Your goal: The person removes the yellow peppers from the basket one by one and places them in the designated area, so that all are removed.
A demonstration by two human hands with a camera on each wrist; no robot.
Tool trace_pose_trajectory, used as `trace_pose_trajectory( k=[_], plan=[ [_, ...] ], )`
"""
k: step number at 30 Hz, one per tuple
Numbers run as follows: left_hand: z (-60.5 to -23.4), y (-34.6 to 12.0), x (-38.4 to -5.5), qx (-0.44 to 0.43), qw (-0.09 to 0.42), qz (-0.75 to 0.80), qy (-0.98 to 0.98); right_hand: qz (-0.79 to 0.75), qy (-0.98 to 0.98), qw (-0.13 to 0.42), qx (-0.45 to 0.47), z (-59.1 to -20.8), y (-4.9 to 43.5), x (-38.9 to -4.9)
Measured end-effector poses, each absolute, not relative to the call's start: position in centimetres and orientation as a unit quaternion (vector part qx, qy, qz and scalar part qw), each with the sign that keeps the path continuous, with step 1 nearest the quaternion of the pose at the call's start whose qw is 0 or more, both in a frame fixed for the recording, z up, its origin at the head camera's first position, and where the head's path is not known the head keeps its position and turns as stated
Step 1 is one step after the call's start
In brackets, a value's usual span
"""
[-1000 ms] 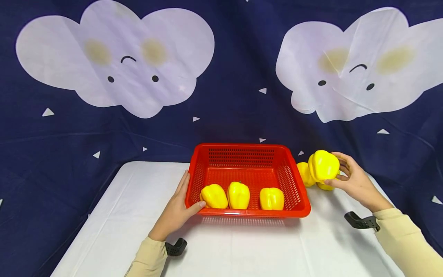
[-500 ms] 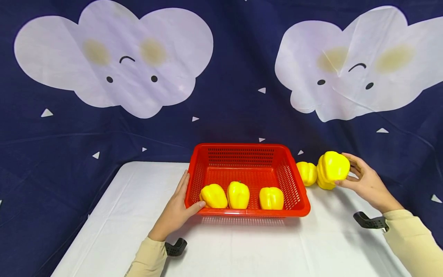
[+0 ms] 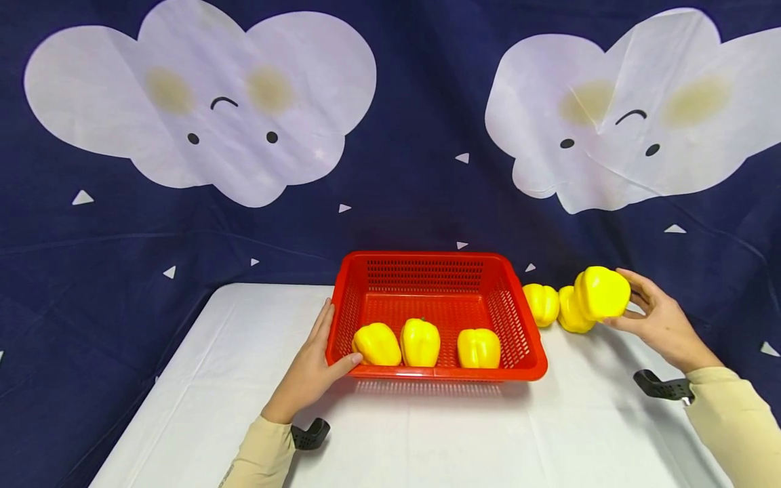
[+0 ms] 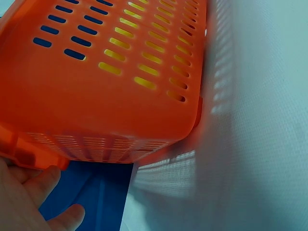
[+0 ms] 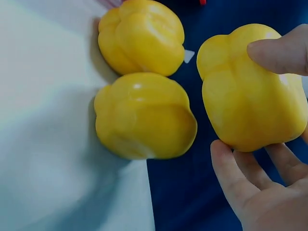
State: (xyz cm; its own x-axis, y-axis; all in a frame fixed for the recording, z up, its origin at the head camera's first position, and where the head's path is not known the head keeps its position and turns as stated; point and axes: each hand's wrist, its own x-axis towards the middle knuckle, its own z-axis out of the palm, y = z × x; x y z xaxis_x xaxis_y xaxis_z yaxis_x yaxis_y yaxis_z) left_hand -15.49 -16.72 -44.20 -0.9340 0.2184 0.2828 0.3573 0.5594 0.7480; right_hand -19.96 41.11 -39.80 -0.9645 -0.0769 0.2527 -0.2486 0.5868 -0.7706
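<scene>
My right hand [image 3: 665, 327] holds a yellow bell pepper [image 3: 603, 293] between thumb and fingers, raised above the table's right side. Two more yellow peppers sit by the basket's right wall; the right wrist view shows the farther pepper [image 5: 142, 38] and the nearer pepper [image 5: 144, 115] side by side, apart from the held one. With its thumb over the rim, my left hand [image 3: 305, 379] grips the left end of a red plastic basket [image 3: 436, 374]. Inside, along the front wall, lie a left pepper [image 3: 377, 344], a middle pepper [image 3: 420, 343] and a right pepper [image 3: 478, 348].
A white cloth covers the table [image 3: 439, 440]. Behind it hangs a dark blue curtain [image 3: 415, 183] printed with clouds, close to the basket's back rim. Black wrist mounts [image 3: 310, 435] stick out below both hands.
My right hand has moved to the right with the held pepper, uncovering more of the two peppers beside the basket. The left hand and the basket stay in place.
</scene>
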Motion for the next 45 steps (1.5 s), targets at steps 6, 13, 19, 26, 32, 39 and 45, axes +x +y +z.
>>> trace_pose_trajectory(
  k=[6,13,19,26,32,39,45],
  plan=[
    [-44.3,-16.7,-15.5,-0.164,0.081,-0.443,-0.878,0.438,-0.891,0.086,0.08,-39.8,41.9,-20.0],
    [-44.6,-16.7,-15.6,-0.166,0.081,-0.443,-0.878,0.422,-0.901,0.076,0.063,-40.2,42.9,-20.3],
    [-44.5,-16.7,-15.7,-0.164,0.083,-0.441,-0.879,0.424,-0.901,0.066,0.062,-40.5,43.6,-20.5],
    [-44.3,-16.6,-15.6,-0.166,0.083,-0.44,-0.878,0.427,-0.899,0.062,0.069,-41.0,44.5,-20.4],
    [-44.3,-16.7,-15.6,-0.166,0.082,-0.44,-0.879,0.424,-0.901,0.063,0.065,-41.4,45.5,-20.6],
    [-44.3,-16.7,-15.5,-0.163,0.082,-0.439,-0.88,0.42,-0.904,0.053,0.055,-41.9,46.4,-20.8],
    [-44.2,-16.7,-15.5,-0.163,0.081,-0.44,-0.88,0.421,-0.904,0.045,0.052,-42.2,46.9,-21.1]
  ],
)
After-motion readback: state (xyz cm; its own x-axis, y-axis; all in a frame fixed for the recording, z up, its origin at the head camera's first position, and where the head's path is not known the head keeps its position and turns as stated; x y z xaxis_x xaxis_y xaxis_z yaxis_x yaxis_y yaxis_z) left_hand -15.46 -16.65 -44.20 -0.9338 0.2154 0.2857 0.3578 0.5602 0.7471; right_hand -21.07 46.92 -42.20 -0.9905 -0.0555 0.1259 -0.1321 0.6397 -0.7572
